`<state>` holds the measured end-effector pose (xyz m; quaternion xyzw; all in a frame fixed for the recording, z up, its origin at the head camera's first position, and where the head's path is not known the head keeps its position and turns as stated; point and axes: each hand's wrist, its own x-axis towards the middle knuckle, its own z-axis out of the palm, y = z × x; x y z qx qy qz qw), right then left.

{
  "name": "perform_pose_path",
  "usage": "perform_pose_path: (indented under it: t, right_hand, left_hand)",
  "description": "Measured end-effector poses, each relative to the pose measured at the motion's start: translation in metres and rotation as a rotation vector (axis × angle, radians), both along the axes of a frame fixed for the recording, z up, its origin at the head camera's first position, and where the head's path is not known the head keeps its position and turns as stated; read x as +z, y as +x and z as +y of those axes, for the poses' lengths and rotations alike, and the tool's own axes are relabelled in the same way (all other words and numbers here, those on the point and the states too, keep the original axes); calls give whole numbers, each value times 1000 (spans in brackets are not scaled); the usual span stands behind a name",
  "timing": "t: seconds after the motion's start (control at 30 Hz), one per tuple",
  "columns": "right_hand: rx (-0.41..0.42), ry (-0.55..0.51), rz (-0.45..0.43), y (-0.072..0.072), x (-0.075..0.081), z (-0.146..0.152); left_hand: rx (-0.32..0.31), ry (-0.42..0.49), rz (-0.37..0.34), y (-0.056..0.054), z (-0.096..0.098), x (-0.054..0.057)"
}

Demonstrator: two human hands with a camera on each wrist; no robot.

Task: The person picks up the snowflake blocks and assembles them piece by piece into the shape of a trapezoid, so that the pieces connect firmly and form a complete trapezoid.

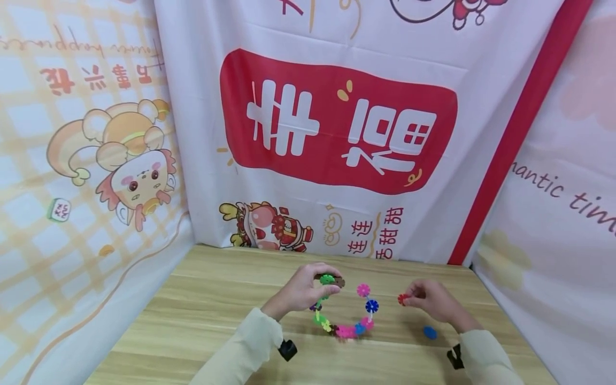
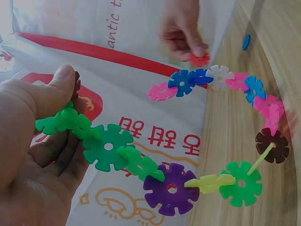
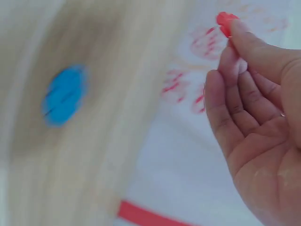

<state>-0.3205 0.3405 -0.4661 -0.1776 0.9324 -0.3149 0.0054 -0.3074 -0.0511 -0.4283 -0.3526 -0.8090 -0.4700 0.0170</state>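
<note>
A curved chain of interlocking plastic snowflake discs [image 2: 109,147], in green, purple, yellow, brown, pink, blue and white, hangs from my left hand [image 1: 302,289]. Thumb and fingers pinch its green and brown end in the left wrist view. The chain's other end finishes in a pink disc [image 1: 363,290], apart from both hands. To the right, my right hand [image 1: 435,302] pinches a single red snowflake disc [image 3: 226,24] between thumb and forefinger, above the table. The right wrist view shows its other fingers loosely curled.
A loose blue disc [image 1: 430,332] lies on the wooden table [image 1: 202,299], below my right hand in the head view. Printed cloths hang at the back [image 1: 202,107] and both sides of the table. Black bands [image 1: 287,350] circle the wrists.
</note>
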Motion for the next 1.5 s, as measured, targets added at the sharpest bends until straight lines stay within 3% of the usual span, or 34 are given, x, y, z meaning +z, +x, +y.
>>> perform_pose_path:
  t: [0.2, 0.37, 0.77, 1.03, 1.2, 1.5]
  right_hand:
    - [30, -56, 35, 15, 41, -42]
    - [28, -139, 75, 25, 55, -70]
    - [116, -332, 204, 40, 56, -123]
    - [102, -339, 199, 42, 55, -136]
    - [115, -332, 227, 40, 53, -142]
    - [67, -388, 313, 41, 49, -155]
  left_hand:
    - [11, 14, 11, 0, -2, -2]
    - [22, 18, 16, 0, -3, -2]
    - [32, 44, 20, 0, -3, -6]
    - [26, 43, 33, 1, -3, -5]
    - [20, 47, 32, 1, -2, -5]
    - [42, 79, 29, 1, 3, -5]
